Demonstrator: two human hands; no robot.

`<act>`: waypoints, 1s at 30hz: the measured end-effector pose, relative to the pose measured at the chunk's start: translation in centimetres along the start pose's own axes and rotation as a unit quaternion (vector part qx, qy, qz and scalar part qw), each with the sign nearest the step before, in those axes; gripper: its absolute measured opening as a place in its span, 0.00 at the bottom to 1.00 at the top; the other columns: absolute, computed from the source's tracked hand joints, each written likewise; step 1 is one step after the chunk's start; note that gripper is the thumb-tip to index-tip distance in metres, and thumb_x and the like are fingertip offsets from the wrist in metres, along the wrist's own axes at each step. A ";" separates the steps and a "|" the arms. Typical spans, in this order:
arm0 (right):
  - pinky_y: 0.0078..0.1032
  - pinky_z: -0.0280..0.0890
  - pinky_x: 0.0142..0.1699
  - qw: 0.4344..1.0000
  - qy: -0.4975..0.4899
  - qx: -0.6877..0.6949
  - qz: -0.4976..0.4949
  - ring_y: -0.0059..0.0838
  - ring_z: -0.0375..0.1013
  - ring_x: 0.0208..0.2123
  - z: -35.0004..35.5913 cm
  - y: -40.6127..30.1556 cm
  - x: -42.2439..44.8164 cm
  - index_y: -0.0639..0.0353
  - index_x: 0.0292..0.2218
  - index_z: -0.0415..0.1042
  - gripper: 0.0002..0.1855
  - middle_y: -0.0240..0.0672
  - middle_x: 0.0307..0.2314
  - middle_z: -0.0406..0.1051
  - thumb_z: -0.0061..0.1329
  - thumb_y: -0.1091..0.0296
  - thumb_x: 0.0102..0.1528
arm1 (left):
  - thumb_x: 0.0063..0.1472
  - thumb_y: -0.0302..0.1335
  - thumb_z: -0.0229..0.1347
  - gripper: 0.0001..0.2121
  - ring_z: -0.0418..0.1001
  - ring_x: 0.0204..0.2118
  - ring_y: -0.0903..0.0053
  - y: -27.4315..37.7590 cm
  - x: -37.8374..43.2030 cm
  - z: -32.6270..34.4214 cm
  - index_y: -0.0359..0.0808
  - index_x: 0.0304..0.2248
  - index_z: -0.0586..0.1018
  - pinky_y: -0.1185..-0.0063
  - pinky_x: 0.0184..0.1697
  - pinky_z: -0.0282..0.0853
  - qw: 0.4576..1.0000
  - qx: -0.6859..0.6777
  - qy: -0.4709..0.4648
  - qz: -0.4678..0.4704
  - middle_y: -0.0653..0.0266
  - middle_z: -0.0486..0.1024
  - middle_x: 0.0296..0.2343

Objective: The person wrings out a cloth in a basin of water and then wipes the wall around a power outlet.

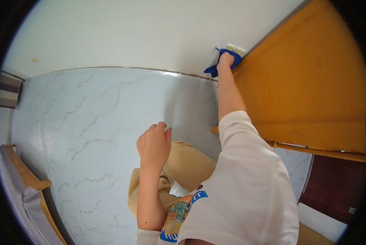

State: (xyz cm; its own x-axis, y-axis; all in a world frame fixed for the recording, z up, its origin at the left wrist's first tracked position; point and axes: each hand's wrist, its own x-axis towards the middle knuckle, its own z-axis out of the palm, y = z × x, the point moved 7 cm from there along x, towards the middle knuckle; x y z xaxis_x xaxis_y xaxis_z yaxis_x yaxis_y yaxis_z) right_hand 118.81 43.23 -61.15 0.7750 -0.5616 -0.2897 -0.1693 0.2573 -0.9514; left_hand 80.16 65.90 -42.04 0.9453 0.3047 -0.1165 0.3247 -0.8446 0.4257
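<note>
My right hand (225,58) reaches far forward to the white wall (109,33), bunched on a blue cloth (237,58). The cloth lies against the wall and partly covers the lower edge of a white wall socket (236,49). One tail of the cloth hangs down toward the floor line. My left hand (153,142) hovers in front of my bent knee with its fingers curled into a loose fist. Nothing shows in it, though its palm is hidden.
An orange-brown wooden piece of furniture (302,79) stands right of my arm, close to the socket. Marble-patterned flooring (94,122) meets the wall along a rough, dark gap (127,67). At lower left is a wooden frame (26,174) with grey fabric. A dark red panel (336,183) stands at lower right.
</note>
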 end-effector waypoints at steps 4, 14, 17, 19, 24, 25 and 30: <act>0.30 0.65 0.41 0.999 -0.031 -0.010 -0.014 0.41 0.70 0.38 1.7 0.0 1.6 0.79 0.40 0.66 0.18 0.49 0.38 0.70 0.35 0.77 0.49 | 0.58 0.30 0.52 0.07 0.73 0.24 0.67 0.2 0.1 -0.5 0.35 0.30 0.76 0.72 0.26 0.66 1.000 0.014 0.005 -0.004 0.61 0.74 0.22; 0.31 0.61 0.48 1.000 0.007 0.006 -0.007 0.43 0.68 0.43 0.0 -4.1 -4.3 0.77 0.45 0.65 0.21 0.50 0.45 0.67 0.34 0.74 0.52 | 0.58 0.29 0.52 0.06 0.73 0.25 0.68 -0.2 0.4 -0.7 0.37 0.32 0.76 0.72 0.27 0.66 1.000 0.015 0.002 -0.016 0.62 0.75 0.25; 0.33 0.63 0.44 0.989 0.031 -0.046 -0.137 0.47 0.71 0.37 -1.6 -8.8 -2.1 0.79 0.36 0.70 0.18 0.56 0.37 0.71 0.36 0.74 0.49 | 0.58 0.29 0.52 0.06 0.73 0.25 0.68 0.7 0.9 -0.2 0.37 0.32 0.76 0.72 0.27 0.66 1.000 0.018 -0.010 -0.009 0.62 0.75 0.25; 0.35 0.62 0.43 0.983 -0.012 -0.077 -0.164 0.50 0.70 0.36 -0.7 -11.0 -7.2 0.81 0.32 0.70 0.17 0.60 0.34 0.71 0.37 0.73 0.49 | 0.58 0.29 0.52 0.06 0.73 0.25 0.67 -1.0 0.5 -0.5 0.37 0.32 0.76 0.72 0.27 0.66 0.999 0.032 -0.009 -0.032 0.62 0.75 0.25; 0.29 0.59 0.47 0.978 -0.052 -0.117 -0.166 0.42 0.67 0.40 -1.1 -9.8 -6.8 0.80 0.39 0.66 0.19 0.52 0.39 0.69 0.36 0.70 0.52 | 0.58 0.29 0.52 0.06 0.73 0.25 0.68 -0.4 1.0 -0.6 0.37 0.32 0.76 0.72 0.27 0.66 0.999 0.024 -0.015 -0.026 0.62 0.75 0.24; 0.27 0.58 0.49 0.981 -0.084 -0.121 -0.126 0.37 0.66 0.41 -1.0 -7.3 -6.1 0.79 0.42 0.64 0.20 0.47 0.41 0.68 0.36 0.70 0.52 | 0.58 0.29 0.52 0.06 0.73 0.25 0.68 -0.4 1.0 -0.7 0.37 0.32 0.76 0.72 0.27 0.66 0.999 0.023 -0.010 -0.023 0.62 0.75 0.24; 0.29 0.60 0.47 0.981 -0.064 -0.159 -0.095 0.41 0.67 0.41 -1.0 -2.4 -2.9 0.77 0.39 0.68 0.20 0.51 0.39 0.69 0.37 0.67 0.52 | 0.58 0.29 0.52 0.06 0.73 0.25 0.67 0.2 1.3 -0.3 0.36 0.32 0.76 0.72 0.27 0.66 1.000 0.012 0.002 -0.003 0.62 0.75 0.24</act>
State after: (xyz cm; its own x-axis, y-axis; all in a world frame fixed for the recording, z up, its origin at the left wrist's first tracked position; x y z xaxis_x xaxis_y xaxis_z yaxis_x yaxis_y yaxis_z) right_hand 116.33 43.46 -58.18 0.8779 -0.4667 -0.1071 -0.1793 -0.1130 -0.9773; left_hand 81.45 66.24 -41.85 0.9430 0.3120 -0.1160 0.3318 -0.8530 0.4029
